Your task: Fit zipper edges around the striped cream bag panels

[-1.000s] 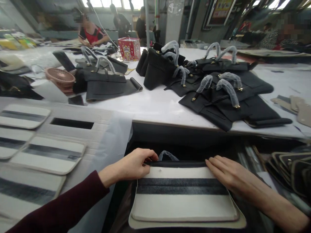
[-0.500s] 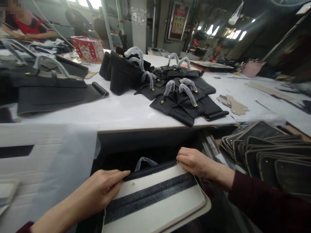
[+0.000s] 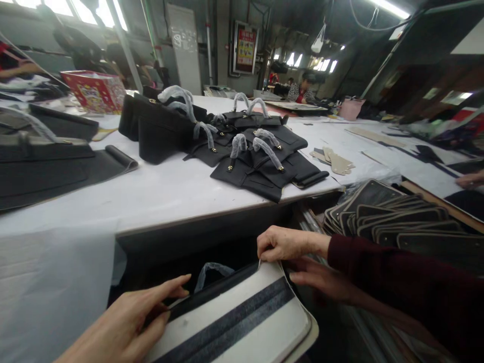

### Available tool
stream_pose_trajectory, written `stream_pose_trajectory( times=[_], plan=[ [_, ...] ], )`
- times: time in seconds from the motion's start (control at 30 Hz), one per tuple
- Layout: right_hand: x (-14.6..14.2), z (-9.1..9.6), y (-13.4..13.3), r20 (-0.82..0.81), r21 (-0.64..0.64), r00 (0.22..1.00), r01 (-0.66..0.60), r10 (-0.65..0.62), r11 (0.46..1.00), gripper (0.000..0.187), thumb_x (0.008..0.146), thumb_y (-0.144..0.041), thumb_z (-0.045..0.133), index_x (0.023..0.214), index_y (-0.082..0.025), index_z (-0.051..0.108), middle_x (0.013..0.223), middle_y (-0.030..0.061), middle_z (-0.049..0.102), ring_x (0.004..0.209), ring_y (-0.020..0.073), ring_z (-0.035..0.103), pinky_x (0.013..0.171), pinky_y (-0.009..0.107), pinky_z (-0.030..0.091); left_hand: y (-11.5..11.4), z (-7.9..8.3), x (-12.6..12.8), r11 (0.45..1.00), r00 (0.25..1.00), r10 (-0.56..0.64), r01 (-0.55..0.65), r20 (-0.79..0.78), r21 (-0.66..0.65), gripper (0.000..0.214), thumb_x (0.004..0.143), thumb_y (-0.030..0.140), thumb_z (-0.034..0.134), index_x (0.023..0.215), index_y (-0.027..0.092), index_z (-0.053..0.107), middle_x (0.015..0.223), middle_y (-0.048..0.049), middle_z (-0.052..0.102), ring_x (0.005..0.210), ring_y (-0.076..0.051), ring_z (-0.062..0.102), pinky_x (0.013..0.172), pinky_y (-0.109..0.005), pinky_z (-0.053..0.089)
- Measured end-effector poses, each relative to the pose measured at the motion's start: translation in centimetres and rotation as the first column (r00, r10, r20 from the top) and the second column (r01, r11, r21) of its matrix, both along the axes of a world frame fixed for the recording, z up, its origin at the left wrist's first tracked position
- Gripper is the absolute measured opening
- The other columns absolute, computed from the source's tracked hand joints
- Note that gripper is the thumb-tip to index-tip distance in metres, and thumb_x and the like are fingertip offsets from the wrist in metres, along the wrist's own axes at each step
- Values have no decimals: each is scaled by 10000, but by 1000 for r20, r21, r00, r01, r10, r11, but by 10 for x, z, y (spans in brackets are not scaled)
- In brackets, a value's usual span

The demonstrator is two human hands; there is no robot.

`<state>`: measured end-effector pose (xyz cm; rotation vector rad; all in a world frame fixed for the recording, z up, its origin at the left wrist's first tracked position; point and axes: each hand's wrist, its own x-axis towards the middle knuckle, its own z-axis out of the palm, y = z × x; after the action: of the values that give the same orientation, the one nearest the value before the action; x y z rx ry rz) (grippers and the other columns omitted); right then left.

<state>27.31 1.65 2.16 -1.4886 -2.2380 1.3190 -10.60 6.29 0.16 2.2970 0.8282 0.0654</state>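
A cream panel with a dark grey stripe (image 3: 242, 322) lies tilted at the bottom of the view, bound along its top by a black edge strip (image 3: 215, 290). My left hand (image 3: 124, 322) lies with spread fingers across that strip. My right hand (image 3: 289, 244), in a maroon sleeve, pinches the panel's upper right corner. Below it a further hand (image 3: 317, 280) lies beside the panel's right edge, and I cannot tell whose it is. A plastic-wrapped handle (image 3: 212, 275) pokes up behind the strip. The panel's lower part runs out of view.
Black handbags with wrapped handles and gold fittings (image 3: 249, 161) stand and lie on a white worktable (image 3: 159, 196). A stack of black panels (image 3: 393, 217) sits to the right, a red printed box (image 3: 93, 91) at the back left, and translucent plastic (image 3: 49, 287) hangs at the left.
My view has swung right, shifting the table leftward. The panel now tilts further and sits lower. My right hand has moved from the top edge to pinch the corner.
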Motion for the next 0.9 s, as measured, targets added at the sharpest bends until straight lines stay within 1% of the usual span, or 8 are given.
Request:
stream_pose_trajectory(
  times=[0.17,0.27,0.33,0.57,0.73,0.83,0.87,0.9],
  plan=[
    [9,-11,7,-51,-83,999,12,-16,996,163,774,-158,613,851,-136,754,775,4,670,730,117,608,675,194,466,1,23,73,985,986,-164,163,-26,-58,565,863,230,466,1424,292,483,1359,15,615,1226,-193,596,1073,-308,463],
    [15,-14,6,-93,-118,995,31,-42,993,149,785,-203,644,853,-132,756,786,11,672,740,121,613,674,195,474,-6,31,118,962,968,-249,244,-27,-118,602,835,182,459,1435,221,468,1391,-11,587,1269,-190,560,1111,-324,432],
    [19,-15,2,-130,-121,989,52,-68,991,164,799,-248,662,854,-127,756,832,23,669,775,127,617,694,199,481,-9,32,135,956,960,-277,270,-43,-114,618,833,167,441,1450,181,442,1383,-36,594,1265,-200,563,1107,-346,442],
    [22,-15,-10,-207,-166,973,67,-101,984,237,842,-323,632,818,-110,734,893,36,626,780,128,590,687,212,464,-19,20,132,948,944,-318,319,-90,-6,615,848,172,417,1461,127,408,1363,-100,604,1212,-227,604,1046,-342,492],
    [18,-12,-13,-172,-123,977,108,-128,987,229,835,-302,637,724,-113,699,825,26,607,728,120,552,662,215,439,-28,30,137,919,916,-382,390,-120,51,616,890,175,367,1495,67,323,1245,-170,662,1060,-280,671,932,-411,541],
    [7,-3,-20,-209,-126,934,269,-290,955,298,883,-385,600,759,-128,685,745,15,606,691,117,526,623,207,431,-13,30,146,948,943,-317,317,-100,-14,529,926,253,387,1427,92,445,1179,-168,693,1004,-301,682,914,-455,523],
    [1,3,-26,-241,-128,882,385,-405,914,330,900,-431,577,787,-140,681,743,13,609,683,116,521,616,205,437,-5,27,150,962,962,-265,259,-66,-85,488,940,301,400,1382,124,504,1128,-145,714,960,-286,691,873,-433,536],
    [-7,10,-34,-279,-138,799,516,-533,846,363,909,-482,556,809,-154,677,758,15,615,681,119,523,610,208,448,3,22,153,955,974,-224,216,-17,-205,473,937,340,429,1350,133,532,1074,-122,728,922,-260,694,817,-389,550]
  ],
)
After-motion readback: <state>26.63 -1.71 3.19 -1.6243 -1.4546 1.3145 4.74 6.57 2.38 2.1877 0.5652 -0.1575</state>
